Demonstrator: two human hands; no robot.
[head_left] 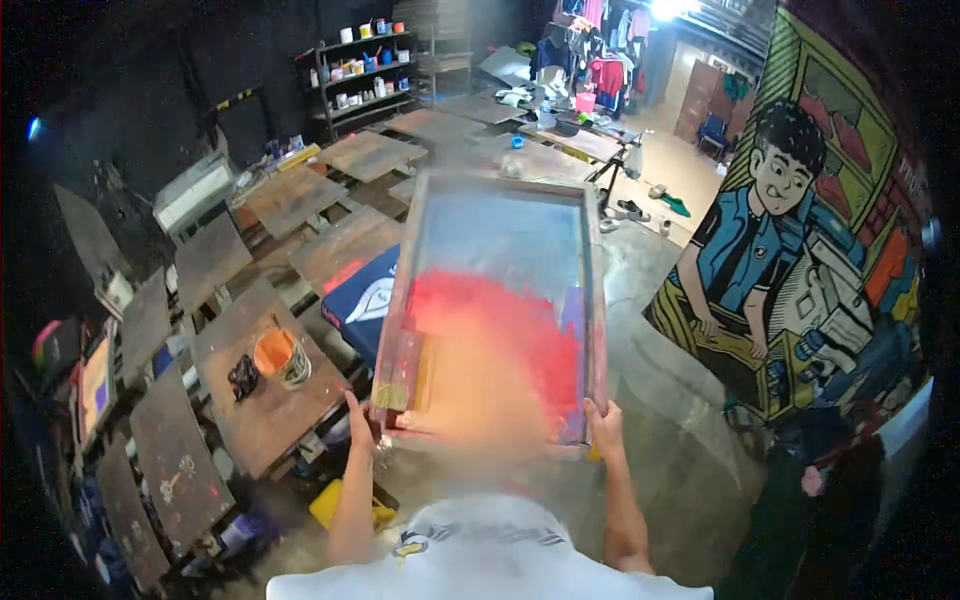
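A framed printing screen (490,230) is held out in front of me, its pale blue mesh smeared red, with a blurred orange area low in the middle. My left hand (362,425) grips the lower left of the frame, and my right hand (606,430) grips the lower right. A worn yellowish bar (392,396) lies along the frame's inside left. Behind the screen's left side, a navy fabric piece (355,311) with a white print lies on a board. An orange paint bucket (274,355) with a crumpled black object (243,376) beside it sits on another board at left.
Many flat boards (177,463) fill the room's left and middle. A yellow container (325,508) is below my left arm. Behind stand paint shelves (363,75) and hanging clothes (606,70). A painted mural panel (780,270) stands close on my right; concrete floor (670,420) lies beside me.
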